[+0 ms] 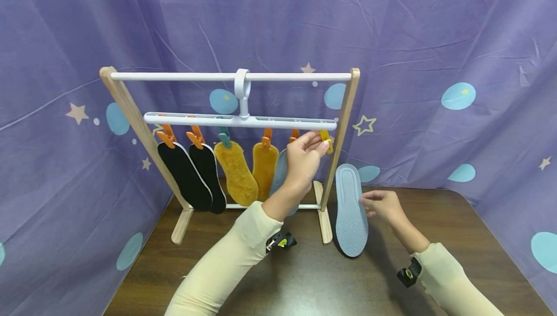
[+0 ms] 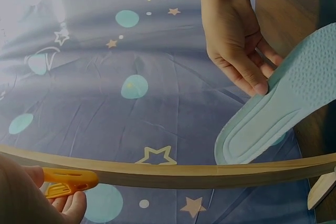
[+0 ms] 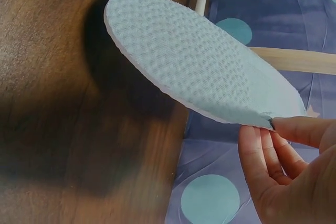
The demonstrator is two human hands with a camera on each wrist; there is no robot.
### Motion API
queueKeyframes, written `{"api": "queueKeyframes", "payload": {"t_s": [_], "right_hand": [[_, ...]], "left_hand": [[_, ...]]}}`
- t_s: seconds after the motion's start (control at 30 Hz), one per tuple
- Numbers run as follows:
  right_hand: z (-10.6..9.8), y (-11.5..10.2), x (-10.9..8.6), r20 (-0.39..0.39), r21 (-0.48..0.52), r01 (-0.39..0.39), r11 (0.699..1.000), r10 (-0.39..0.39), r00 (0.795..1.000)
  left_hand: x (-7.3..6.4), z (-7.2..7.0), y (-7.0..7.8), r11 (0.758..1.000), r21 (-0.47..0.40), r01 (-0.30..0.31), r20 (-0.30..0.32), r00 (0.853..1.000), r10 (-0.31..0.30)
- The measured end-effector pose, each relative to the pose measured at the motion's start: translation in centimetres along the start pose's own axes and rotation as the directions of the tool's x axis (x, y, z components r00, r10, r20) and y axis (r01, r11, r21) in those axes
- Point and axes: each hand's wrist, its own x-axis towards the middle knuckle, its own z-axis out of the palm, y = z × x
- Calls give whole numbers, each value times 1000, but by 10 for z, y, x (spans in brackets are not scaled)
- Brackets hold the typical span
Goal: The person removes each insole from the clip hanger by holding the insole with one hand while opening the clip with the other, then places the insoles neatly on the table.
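Observation:
My left hand [image 1: 302, 158] is raised to the right end of a white hanger [image 1: 239, 121]. It pinches a yellow clip [image 1: 326, 142] there, and the left wrist view shows that clip [image 2: 71, 178] between thumb and fingers. Lower and to the right, my right hand [image 1: 385, 207] pinches the side edge of a light blue insole [image 1: 351, 209], held upright just right of the rack. In the right wrist view the textured broad end of this insole [image 3: 178, 56] hangs above the table. Another light blue insole [image 1: 280, 171] hangs from the hanger, partly hidden behind my left hand and forearm.
Two black insoles [image 1: 184, 178] and two yellow insoles [image 1: 237, 175] hang from orange and teal clips [image 1: 224, 139]. A wooden rack [image 1: 341, 127] with a white top bar [image 1: 174, 77] carries the hanger. It stands on a brown table [image 1: 435, 219] before a purple curtain [image 1: 413, 64].

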Motion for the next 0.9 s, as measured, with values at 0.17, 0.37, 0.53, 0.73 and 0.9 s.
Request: {"api": "queueKeyframes", "payload": {"t_s": [0.17,0.37,0.53,0.73,0.9], "right_hand": [[1,3,0,0,-5,-1,1000,1,1000],[1,6,2,3,-10,-4,1000,4,1000],[2,9,3,-1,-21,-4,1000,4,1000],[3,13,4,-6,-34,-7,999,6,1000],[4,15,5,-2,-25,-15,1000,15,1000]], "left_hand": [[1,0,0,1000,-5,-5,0,1000,5],[0,0,1,1000,-11,-3,2,1000,3],[-1,0,2,1000,-14,4,8,1000,-4],[-2,-1,2,1000,-14,5,8,1000,-5],[-1,-1,1,1000,-6,-5,9,1000,5]]}}
